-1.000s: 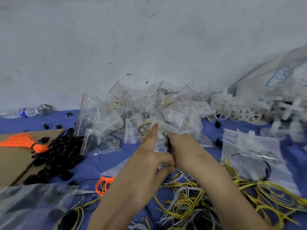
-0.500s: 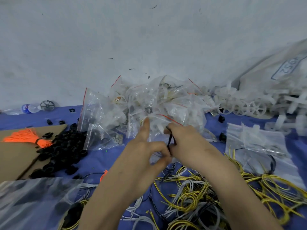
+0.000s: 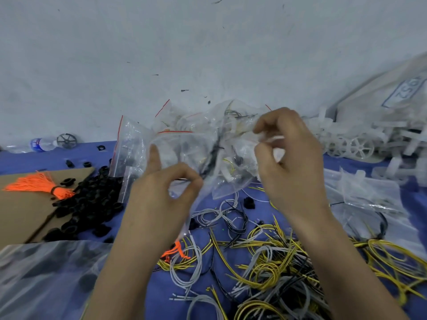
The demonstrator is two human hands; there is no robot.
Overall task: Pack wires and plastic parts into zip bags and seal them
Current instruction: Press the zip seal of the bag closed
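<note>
I hold a clear zip bag [image 3: 184, 148] with a red strip along its top, up in front of me. A black wire [image 3: 213, 153] shows inside it. My left hand [image 3: 166, 195] pinches the bag's lower left part between thumb and a curled finger, with the index finger pointing up. My right hand [image 3: 291, 158] is higher, its fingers curled and pinching the bag's right side. Loose yellow, grey and black wires [image 3: 265, 262] lie on the blue cloth below my hands.
Filled zip bags [image 3: 231, 116] are heaped against the wall behind. Black plastic parts [image 3: 87, 199] and an orange tassel [image 3: 39, 185] on cardboard [image 3: 18, 215] lie left. White plastic wheels [image 3: 360, 146] pile up right. Empty bags [image 3: 369, 192] lie right, a large clear bag [image 3: 46, 273] bottom left.
My hands, which were pressed together over a black wire at the bag's mouth, have drawn apart. The right hand rose and moved right, and the bag is now spread between them.
</note>
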